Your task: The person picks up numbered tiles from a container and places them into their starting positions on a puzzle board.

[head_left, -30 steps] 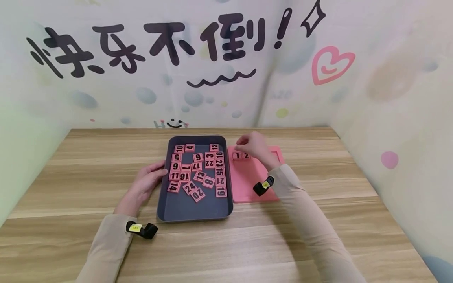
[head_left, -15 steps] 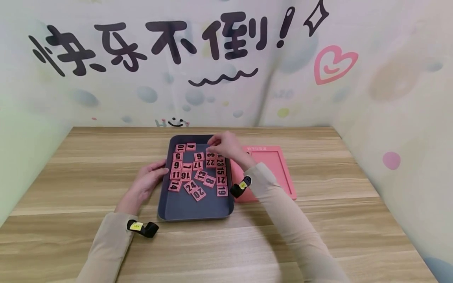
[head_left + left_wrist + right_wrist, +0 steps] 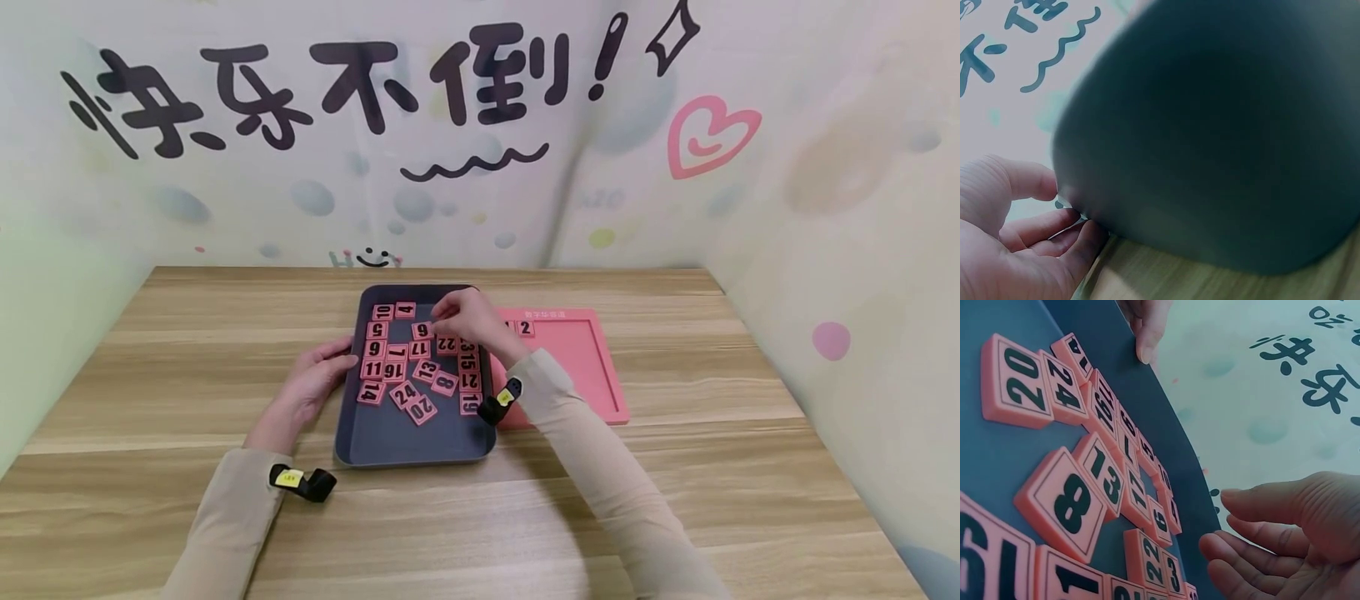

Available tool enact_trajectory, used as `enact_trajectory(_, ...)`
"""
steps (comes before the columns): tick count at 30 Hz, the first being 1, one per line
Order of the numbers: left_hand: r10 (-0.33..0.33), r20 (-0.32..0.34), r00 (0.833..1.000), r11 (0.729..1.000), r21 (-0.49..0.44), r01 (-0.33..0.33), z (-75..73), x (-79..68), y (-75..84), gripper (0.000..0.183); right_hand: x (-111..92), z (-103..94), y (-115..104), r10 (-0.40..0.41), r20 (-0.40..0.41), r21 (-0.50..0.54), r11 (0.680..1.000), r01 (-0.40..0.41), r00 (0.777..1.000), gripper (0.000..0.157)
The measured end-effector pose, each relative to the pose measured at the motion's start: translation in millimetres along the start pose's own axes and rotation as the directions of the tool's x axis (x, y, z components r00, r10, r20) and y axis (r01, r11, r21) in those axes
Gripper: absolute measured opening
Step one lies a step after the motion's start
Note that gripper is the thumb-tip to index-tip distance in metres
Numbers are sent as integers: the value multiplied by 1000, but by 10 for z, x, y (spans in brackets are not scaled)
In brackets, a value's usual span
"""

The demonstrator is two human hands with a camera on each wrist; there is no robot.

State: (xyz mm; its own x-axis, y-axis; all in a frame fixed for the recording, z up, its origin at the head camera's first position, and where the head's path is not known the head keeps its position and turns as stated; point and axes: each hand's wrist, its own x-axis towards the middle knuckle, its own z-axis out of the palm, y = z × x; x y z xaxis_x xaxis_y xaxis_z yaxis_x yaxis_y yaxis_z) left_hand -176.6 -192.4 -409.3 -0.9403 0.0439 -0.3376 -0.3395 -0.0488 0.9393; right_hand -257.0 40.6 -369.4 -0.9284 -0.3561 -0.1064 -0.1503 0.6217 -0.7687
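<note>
A dark grey tray [image 3: 412,440] on the table holds several pink number tiles, among them tile 8 [image 3: 1072,503], tile 20 [image 3: 421,409] and tile 22 [image 3: 447,344]. At its left side my left hand [image 3: 315,383] grips the edge, thumb at the rim and fingers below it in the left wrist view. Over the tray's far right part hovers my right hand [image 3: 474,321], thumb and fingers slightly apart with nothing visible between them. Tile 3 [image 3: 1172,573] lies close by those fingers in the right wrist view; in the head view the hand hides it.
Right beside the tray lies a pink board [image 3: 566,367] with a raised frame. Tile 2 [image 3: 526,328] sits in its far left part, next to a half-hidden tile 1. Wood-grain table [image 3: 420,533] surrounds both, with a printed backdrop [image 3: 480,208] behind.
My right hand has moved left from the board's tiles to over the tray, then slightly further left and nearer me. The left hand has stayed at the tray's edge.
</note>
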Motion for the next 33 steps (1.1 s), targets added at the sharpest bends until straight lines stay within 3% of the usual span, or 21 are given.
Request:
enact_trajectory(10,2,5,1000,1000,-4,-2,3,11,21,56,131,40,28,81,-53,61,995,-78,995,26)
enact_trajectory(23,9,9,1000,1000,-5,-9,-1,13,18,55,218,111,91,100,-55,-36,994,-102,993,27)
enact_trajectory(33,16,9,1000,1000,-8,-16,-23,18,-28,55,273,156,109,53,-42,-179,982,-59,998,20)
